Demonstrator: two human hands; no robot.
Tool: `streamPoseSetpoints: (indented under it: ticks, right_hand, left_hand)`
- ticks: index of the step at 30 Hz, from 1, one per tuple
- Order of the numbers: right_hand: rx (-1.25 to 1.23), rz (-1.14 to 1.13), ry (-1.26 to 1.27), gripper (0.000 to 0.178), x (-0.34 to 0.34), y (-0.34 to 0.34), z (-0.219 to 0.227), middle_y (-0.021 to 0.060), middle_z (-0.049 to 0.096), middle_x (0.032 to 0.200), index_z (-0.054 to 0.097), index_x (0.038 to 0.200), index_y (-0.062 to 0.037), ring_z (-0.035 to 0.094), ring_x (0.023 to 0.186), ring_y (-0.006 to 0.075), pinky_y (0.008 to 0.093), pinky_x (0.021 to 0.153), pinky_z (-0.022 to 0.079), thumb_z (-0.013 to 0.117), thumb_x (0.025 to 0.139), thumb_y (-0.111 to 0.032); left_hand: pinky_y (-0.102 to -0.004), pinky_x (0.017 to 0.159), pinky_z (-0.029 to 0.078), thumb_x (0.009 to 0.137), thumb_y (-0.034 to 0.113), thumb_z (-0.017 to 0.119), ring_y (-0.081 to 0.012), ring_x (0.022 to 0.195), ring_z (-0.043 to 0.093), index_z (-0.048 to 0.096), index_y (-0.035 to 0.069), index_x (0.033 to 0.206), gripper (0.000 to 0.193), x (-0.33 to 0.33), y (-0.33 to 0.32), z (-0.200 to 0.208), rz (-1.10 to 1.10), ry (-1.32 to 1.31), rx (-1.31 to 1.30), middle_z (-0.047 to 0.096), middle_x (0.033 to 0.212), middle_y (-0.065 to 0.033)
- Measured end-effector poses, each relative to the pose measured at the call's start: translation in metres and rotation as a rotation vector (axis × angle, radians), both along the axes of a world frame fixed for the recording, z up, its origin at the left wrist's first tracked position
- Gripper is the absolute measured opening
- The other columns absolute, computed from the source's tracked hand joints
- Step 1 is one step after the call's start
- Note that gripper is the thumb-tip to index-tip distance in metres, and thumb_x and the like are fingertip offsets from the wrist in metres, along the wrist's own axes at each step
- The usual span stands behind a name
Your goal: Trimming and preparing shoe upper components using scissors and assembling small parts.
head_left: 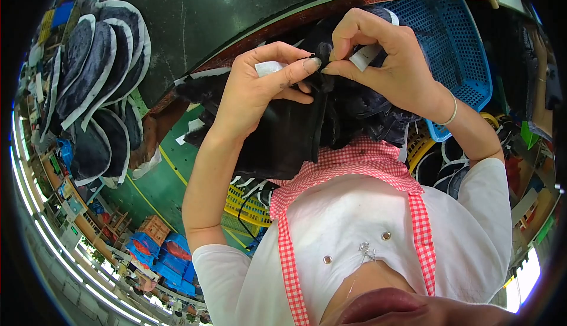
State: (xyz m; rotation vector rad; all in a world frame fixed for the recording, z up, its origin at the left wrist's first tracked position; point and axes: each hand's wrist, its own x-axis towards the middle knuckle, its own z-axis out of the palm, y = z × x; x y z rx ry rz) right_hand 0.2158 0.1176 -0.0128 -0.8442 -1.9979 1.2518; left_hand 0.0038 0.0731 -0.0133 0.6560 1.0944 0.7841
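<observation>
My left hand (257, 87) pinches a black fabric piece (280, 128) near its top end, the thumb and forefinger closed on the edge. The piece has a smooth, slightly shiny face and a long seam or folded edge, and hangs down over the apron. Close beside it, my right hand (384, 60) holds a dark, fuzzy part of the same work between thumb and forefinger. Both sets of fingertips almost meet. A small white strip (364, 57) shows at my right fingers, and another white strip (269, 68) at my left. More dark plush material (369, 104) lies bunched below my right hand.
A dark worktop (236, 13) with a worn red edge runs across the far side. Behind my right hand stands a blue plastic basket (440, 42). Stacked dark plush pieces with white rims (97, 60) are at the left. A yellow basket (248, 208) is low beside my apron.
</observation>
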Motion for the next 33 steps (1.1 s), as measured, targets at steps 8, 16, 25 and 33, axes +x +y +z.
streamPoseSetpoints:
  ticks: [8, 16, 25, 33]
  right_hand:
    - [0.282, 0.083, 0.011, 0.024, 0.001, 0.003, -0.001, 0.0014, 0.058, 0.074, 0.061, 0.089, -0.0085, 0.056, 0.068, 0.0161, 0.0268, 0.062, 0.046, 0.076, 0.072, -0.007]
    - [0.701, 0.163, -0.026, 0.015, -0.004, 0.021, -0.004, 0.0000, 0.058, 0.085, 0.067, 0.083, -0.0125, 0.058, 0.074, 0.0153, 0.0282, 0.061, 0.048, 0.074, 0.070, -0.015]
    - [0.772, 0.134, 0.067, 0.021, -0.010, -0.004, 0.013, -0.0001, 0.061, 0.091, 0.069, 0.082, -0.0131, 0.057, 0.090, 0.0210, 0.0355, 0.079, 0.043, 0.072, 0.062, -0.019]
    - [0.566, 0.095, 0.195, 0.061, -0.017, 0.002, 0.084, 0.0081, 0.060, 0.091, 0.056, 0.108, -0.0045, 0.057, 0.082, 0.0240, 0.0354, 0.073, 0.044, 0.086, 0.065, -0.034]
  left_hand:
    - [-0.0233, 0.056, 0.056, 0.085, 0.017, 0.071, -0.0062, 0.062, 0.057, 0.067, 0.004, 0.092, 0.015, -0.001, 0.000, -0.003, -0.026, -0.043, 0.009, 0.061, 0.078, 0.0003]
    - [-0.0205, 0.049, 0.044, 0.087, 0.023, 0.068, -0.0054, 0.058, 0.054, 0.064, 0.007, 0.090, 0.017, 0.000, 0.005, -0.002, -0.018, -0.093, -0.031, 0.058, 0.072, 0.0019]
    - [-0.0194, 0.067, 0.043, 0.081, 0.001, 0.071, -0.0049, 0.073, 0.055, 0.064, 0.003, 0.082, 0.007, -0.009, 0.006, 0.013, 0.083, 0.598, 1.052, 0.058, 0.075, 0.0031]
    - [-0.0151, 0.060, 0.034, 0.093, 0.017, 0.061, 0.0005, 0.071, 0.047, 0.061, 0.005, 0.095, 0.012, -0.016, 0.055, 0.084, 0.883, 0.647, 1.302, 0.059, 0.085, 0.0031]
